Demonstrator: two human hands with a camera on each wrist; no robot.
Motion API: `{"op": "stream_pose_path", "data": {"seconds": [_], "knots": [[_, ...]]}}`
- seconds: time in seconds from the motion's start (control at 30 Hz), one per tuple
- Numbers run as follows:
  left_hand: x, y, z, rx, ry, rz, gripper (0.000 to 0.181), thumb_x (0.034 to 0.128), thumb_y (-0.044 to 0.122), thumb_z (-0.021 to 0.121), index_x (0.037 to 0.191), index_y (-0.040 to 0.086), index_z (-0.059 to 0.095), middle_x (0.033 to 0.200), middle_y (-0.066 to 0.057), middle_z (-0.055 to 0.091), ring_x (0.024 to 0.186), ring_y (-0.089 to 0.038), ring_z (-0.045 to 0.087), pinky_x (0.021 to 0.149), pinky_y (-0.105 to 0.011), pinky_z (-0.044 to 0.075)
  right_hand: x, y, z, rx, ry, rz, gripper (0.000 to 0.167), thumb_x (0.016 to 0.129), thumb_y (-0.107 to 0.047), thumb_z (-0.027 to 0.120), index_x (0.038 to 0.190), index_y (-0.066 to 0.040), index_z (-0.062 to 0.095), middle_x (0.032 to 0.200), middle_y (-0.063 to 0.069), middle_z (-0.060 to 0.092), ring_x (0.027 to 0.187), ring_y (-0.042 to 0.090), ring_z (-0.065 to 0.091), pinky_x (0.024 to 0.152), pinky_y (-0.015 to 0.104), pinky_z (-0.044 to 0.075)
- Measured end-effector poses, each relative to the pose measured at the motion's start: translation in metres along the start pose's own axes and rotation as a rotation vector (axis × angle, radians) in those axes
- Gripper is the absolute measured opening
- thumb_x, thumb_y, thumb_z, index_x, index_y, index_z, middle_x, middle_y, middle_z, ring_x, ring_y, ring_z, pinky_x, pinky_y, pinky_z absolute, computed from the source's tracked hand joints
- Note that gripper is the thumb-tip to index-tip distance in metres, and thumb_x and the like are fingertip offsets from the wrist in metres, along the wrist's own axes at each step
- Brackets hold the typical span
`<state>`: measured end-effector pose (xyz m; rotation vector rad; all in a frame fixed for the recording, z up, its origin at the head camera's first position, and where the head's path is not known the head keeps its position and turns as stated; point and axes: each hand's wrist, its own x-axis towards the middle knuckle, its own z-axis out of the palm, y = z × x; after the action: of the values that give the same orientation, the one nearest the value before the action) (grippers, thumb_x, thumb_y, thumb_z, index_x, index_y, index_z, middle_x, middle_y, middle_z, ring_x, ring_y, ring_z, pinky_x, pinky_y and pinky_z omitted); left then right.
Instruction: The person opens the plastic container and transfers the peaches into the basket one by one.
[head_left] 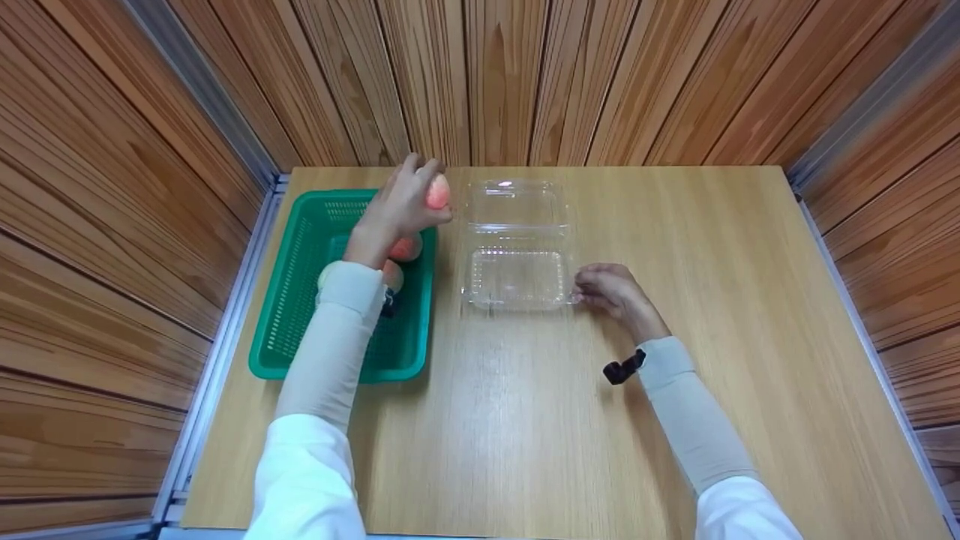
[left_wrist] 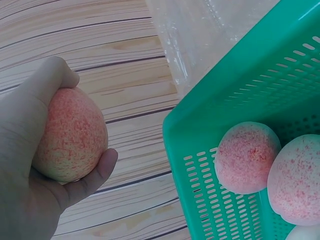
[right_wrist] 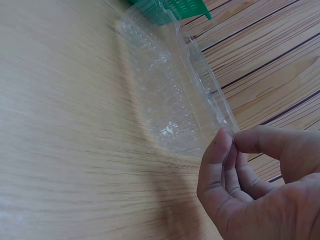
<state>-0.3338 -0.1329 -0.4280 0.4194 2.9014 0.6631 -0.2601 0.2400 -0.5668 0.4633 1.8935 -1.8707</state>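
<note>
My left hand (head_left: 405, 196) grips a round pinkish-red peach (left_wrist: 75, 135) above the far right corner of the green basket, its thumb and fingers curled round the fruit. Several more peaches (left_wrist: 248, 157) lie inside the basket (head_left: 430, 330), partly covered by my left forearm in the head view. To the right of the basket a clear plastic clamshell box (head_left: 517, 277) lies with its lid (head_left: 517, 202) folded back toward the wall. At the box's near right corner my right hand (head_left: 611, 294) pinches the rim between thumb and fingertips, as the right wrist view shows.
The wooden table (head_left: 675, 225) bears the basket at its left and the box near its middle. Wood-panelled walls (head_left: 502, 82) stand behind and at both sides. A black wrist camera (head_left: 624, 367) sits on my right wrist.
</note>
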Motion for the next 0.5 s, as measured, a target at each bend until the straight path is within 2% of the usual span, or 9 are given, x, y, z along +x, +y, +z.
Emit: {"op": "stream_pose_path", "data": {"seconds": [0.2,0.43,0.5], "knots": [[0.000,-0.005,-0.001,0.014,0.027,0.014,0.073,0.0916,0.032,0.076,0.157,0.018,0.046,0.165,-0.021,0.035,0.145,-0.042,0.048,0.108,-0.062,0.053,-0.002,-0.001,0.000,0.013,0.007,0.019,0.011,0.105,-0.008,0.061,0.112,0.000,0.060,0.093,0.005,0.068,0.080,0.015,0.069,0.083,0.030,0.061],[-0.002,-0.014,-0.002,0.013,0.043,0.010,0.077,0.0911,0.031,0.074,0.160,0.015,0.043,0.170,-0.025,0.029,0.152,-0.046,0.041,0.112,-0.063,0.050,-0.003,-0.001,-0.001,0.003,-0.002,0.009,0.014,0.105,-0.008,0.062,0.115,0.000,0.059,0.097,0.006,0.069,0.084,0.015,0.070,0.083,0.029,0.062],[-0.002,-0.016,-0.002,0.007,0.055,0.019,0.076,0.0903,0.030,0.074,0.159,0.014,0.045,0.169,-0.025,0.031,0.149,-0.046,0.044,0.110,-0.062,0.052,-0.002,-0.001,-0.001,0.000,-0.001,0.002,0.014,0.105,-0.007,0.062,0.115,0.000,0.060,0.098,0.007,0.069,0.085,0.015,0.070,0.082,0.028,0.062]]}}
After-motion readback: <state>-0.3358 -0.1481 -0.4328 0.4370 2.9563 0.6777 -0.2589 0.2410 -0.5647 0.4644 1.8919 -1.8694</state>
